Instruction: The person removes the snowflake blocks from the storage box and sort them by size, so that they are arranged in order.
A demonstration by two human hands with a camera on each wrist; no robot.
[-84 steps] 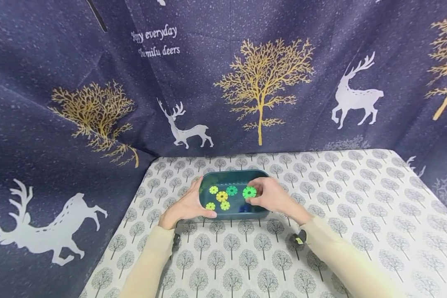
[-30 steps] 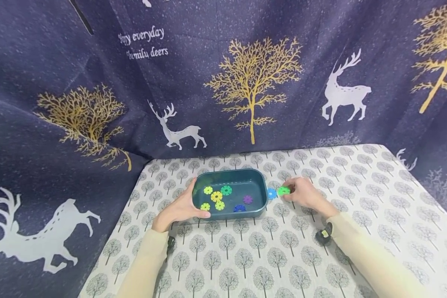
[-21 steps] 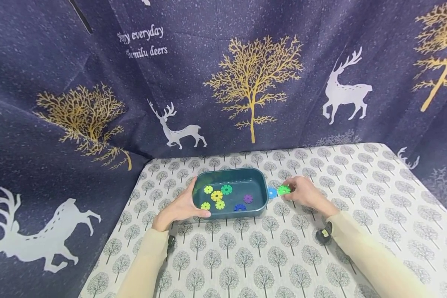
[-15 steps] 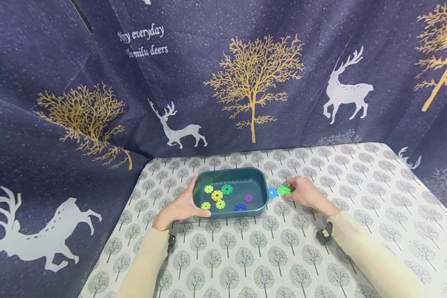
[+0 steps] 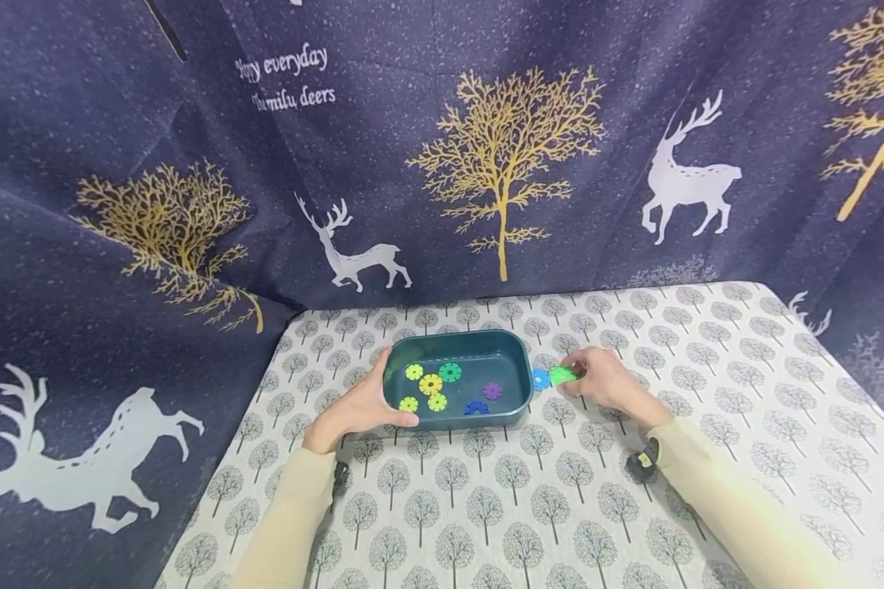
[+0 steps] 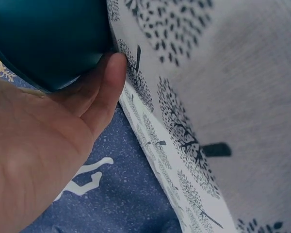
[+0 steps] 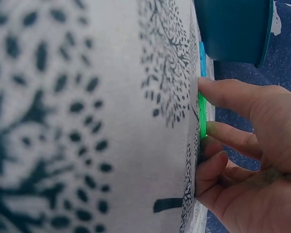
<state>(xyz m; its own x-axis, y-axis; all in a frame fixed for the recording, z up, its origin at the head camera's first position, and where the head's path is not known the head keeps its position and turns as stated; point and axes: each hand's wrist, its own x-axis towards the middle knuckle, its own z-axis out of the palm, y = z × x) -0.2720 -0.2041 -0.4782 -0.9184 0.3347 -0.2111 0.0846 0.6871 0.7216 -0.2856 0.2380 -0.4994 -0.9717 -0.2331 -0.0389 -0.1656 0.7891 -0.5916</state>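
In the head view, my left hand [image 5: 366, 406] grips the left end of a dark teal plastic tub [image 5: 457, 424], its thumb along the front wall. The left wrist view shows those fingers against the outside of the tub [image 6: 48, 39]. My right hand [image 5: 602, 379] pinches a bright green snowflake building disc [image 5: 562, 375] on the table, right of the tub. A light blue disc [image 5: 541, 379] lies between it and the tub. Thumb and fingers touch the green disc [image 7: 202, 114] in the right wrist view, where it lies flat and edge-on.
Inside the tub are several small discs: yellow-green [image 5: 414, 372], orange-yellow [image 5: 430, 384], dark green [image 5: 450, 372], purple [image 5: 492, 391] and dark blue [image 5: 476, 407]. A tree-print cloth [image 5: 486, 507] covers the table. A dark blue curtain [image 5: 412, 164] hangs behind it.
My right hand has carried the green disc from over the tub to the table on the right, beside the light blue disc. Over the last second both hands have stayed almost still.
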